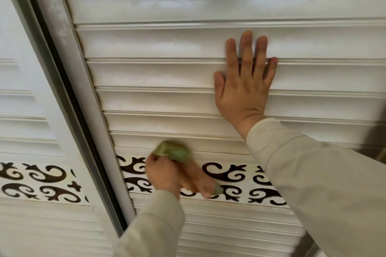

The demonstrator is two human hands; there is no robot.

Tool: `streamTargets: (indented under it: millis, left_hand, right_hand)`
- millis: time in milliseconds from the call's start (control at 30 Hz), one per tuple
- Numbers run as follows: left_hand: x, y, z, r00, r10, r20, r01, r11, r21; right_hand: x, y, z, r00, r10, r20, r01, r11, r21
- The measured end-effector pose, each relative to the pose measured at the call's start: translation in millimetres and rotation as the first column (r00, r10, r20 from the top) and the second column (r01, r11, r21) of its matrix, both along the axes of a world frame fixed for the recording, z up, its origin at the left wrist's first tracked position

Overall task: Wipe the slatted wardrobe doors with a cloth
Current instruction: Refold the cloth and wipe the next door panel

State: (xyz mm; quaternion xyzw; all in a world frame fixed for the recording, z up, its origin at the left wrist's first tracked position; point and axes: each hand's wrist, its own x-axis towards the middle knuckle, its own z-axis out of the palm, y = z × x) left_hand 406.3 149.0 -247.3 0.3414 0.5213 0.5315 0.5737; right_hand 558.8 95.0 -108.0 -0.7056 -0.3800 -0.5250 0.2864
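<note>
Two white slatted wardrobe doors fill my view, the nearer one (188, 73) on the right overlapping the farther one (31, 110) on the left, with a dark gap and a pale metal frame edge (69, 94) running at a slant between them. My right hand (244, 81) lies flat against the slats of the nearer door, fingers straight and slightly spread, palm pressing on the wood and holding nothing. My left hand (165, 173) is lower down, its fingers curled round a bunched pale green cloth (173, 150), which sits at the bottom slat just above the ornamental band; the hand and cloth are blurred, so I cannot tell exactly how the fingers lie. A white band with dark brown scrollwork cut-outs (229, 175) crosses the nearer door behind my left hand, and a matching band (41, 183) crosses the farther door. Finer slats continue below both bands. Both my arms are in light beige sleeves (313, 183).
</note>
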Motion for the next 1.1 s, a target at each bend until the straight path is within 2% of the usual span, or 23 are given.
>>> streamTargets:
  millis: [100,167,233,333,367,433,467,533,600,733,833,900,967,1033,1100]
  left_hand:
    - [-32,39,3,0.982,0.125,0.142,-0.108,0.986,-0.125]
    - [-34,49,12,0.951,0.091,0.295,-0.06,0.992,-0.114]
    - [-21,45,25,0.933,0.026,0.36,0.011,0.995,-0.1]
    - [16,7,28,0.929,-0.226,0.293,0.241,0.97,-0.016]
    - [28,-11,28,0.893,-0.353,0.279,0.361,0.932,0.023]
    - [46,-42,33,0.762,-0.627,0.164,0.617,0.779,0.113]
    - [51,-50,38,0.719,-0.693,0.058,0.682,0.718,0.139]
    - [51,-52,45,0.71,-0.683,-0.17,0.704,0.689,0.172]
    - [42,-47,46,0.712,-0.657,-0.246,0.699,0.694,0.172]
    - [18,-38,42,0.805,-0.541,-0.246,0.588,0.784,0.199]
    - [9,-41,49,0.87,-0.447,-0.209,0.49,0.833,0.257]
    - [10,-46,49,0.877,-0.432,-0.209,0.477,0.835,0.276]
    - [13,-47,47,0.879,-0.426,-0.215,0.474,0.829,0.297]
    - [16,-48,45,0.848,-0.447,-0.284,0.522,0.795,0.309]
    - [29,-50,43,0.805,-0.519,-0.288,0.589,0.753,0.291]
  right_hand:
    - [-1,2,0,1.0,-0.007,-0.008,0.007,1.0,-0.002]
    - [-1,5,0,1.0,-0.006,-0.013,0.005,1.0,-0.004]
    - [-5,10,0,1.0,0.003,-0.008,-0.003,1.0,-0.003]
    - [-14,18,1,1.0,0.014,-0.008,-0.014,1.0,-0.006]
    - [-16,20,1,1.0,0.018,-0.015,-0.018,1.0,-0.018]
    - [-17,20,2,0.999,0.023,-0.025,-0.024,0.999,-0.047]
    - [-17,19,2,0.999,0.02,-0.032,-0.021,0.998,-0.063]
    - [-17,14,1,0.999,0.022,-0.031,-0.026,0.994,-0.107]
    - [-16,9,1,0.997,0.07,-0.01,-0.071,0.987,-0.143]
    - [12,-24,-6,0.976,0.187,0.113,-0.156,0.959,-0.235]
    - [56,-71,-20,0.992,0.08,0.094,-0.061,0.98,-0.191]
    - [82,-101,-30,0.998,0.011,0.054,-0.001,0.983,-0.181]
    - [96,-114,-36,0.999,-0.009,0.054,0.023,0.967,-0.254]
    - [100,-113,-38,0.999,-0.004,0.037,0.015,0.955,-0.296]
    - [100,-109,-38,1.0,-0.004,0.021,0.01,0.951,-0.309]
